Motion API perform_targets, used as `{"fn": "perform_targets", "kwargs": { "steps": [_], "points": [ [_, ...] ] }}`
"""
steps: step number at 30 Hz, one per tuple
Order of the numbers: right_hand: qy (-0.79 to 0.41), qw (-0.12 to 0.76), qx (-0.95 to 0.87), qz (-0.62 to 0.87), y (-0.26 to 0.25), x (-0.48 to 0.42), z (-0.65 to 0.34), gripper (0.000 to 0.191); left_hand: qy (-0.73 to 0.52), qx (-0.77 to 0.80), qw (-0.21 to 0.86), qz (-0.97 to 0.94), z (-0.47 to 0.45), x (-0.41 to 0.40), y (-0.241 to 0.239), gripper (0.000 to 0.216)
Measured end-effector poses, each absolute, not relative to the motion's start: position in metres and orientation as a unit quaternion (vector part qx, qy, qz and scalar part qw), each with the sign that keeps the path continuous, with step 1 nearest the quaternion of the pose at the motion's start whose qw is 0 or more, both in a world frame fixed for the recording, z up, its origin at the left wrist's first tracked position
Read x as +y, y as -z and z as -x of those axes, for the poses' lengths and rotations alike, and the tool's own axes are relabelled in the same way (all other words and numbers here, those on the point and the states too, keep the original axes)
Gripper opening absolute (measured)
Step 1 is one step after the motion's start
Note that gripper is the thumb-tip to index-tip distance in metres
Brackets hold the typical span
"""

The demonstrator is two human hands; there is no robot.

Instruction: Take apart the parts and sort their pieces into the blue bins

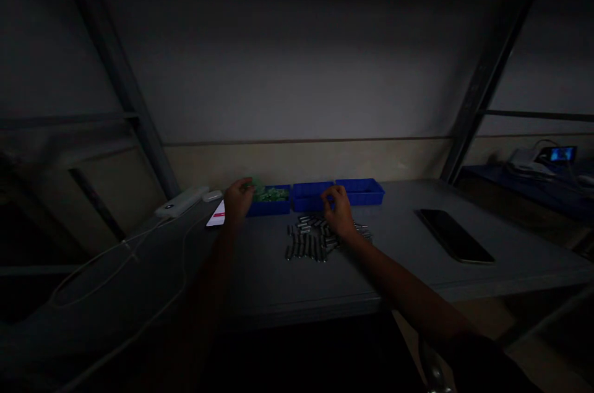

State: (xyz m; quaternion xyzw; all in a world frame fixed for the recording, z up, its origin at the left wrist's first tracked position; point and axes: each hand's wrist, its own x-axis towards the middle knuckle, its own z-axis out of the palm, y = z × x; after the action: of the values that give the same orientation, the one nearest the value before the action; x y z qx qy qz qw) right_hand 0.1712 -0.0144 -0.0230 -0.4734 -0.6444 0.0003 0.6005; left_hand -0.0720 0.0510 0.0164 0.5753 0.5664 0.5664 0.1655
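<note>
My left hand [238, 200] is at the left end of a blue bin, its fingers closed on a thin green see-through plastic piece [256, 183]. More shiny green plastic pieces [273, 194] lie in that left blue bin [269, 207]. My right hand [338, 212] is raised in front of the middle blue bin [310, 197], thumb and fingertips drawn together; whatever they may hold is too small and dark to tell. Below it, many small metal cylinders [306, 247] lie on the table, some in rough rows. The right hand hides part of this pile.
A third blue bin [366, 192] stands at the right of the row. A dark phone [455, 236] lies on the grey table [399, 257]. A lit phone [216, 216], a white power strip [182, 202] and cables [183, 257] are at the left. Metal posts flank the table.
</note>
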Motion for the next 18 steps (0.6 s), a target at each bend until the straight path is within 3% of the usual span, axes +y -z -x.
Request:
{"fn": "perform_targets", "kwargs": {
  "steps": [5, 10, 18],
  "points": [
    [-0.010, 0.586, -0.650, 0.485, 0.025, -0.013, -0.172, 0.014, -0.560, 0.537, 0.065, -0.627, 0.089, 0.050, -0.017, 0.049],
    [-0.012, 0.566, -0.657, 0.498, 0.025, -0.015, -0.170, 0.013, -0.473, 0.534, 0.002, -0.701, 0.090, 0.046, -0.019, 0.055],
    [-0.019, 0.540, -0.662, 0.519, 0.026, -0.015, -0.171, 0.012, -0.290, 0.609, -0.001, -0.738, 0.083, 0.050, -0.008, 0.039]
  ]
}}
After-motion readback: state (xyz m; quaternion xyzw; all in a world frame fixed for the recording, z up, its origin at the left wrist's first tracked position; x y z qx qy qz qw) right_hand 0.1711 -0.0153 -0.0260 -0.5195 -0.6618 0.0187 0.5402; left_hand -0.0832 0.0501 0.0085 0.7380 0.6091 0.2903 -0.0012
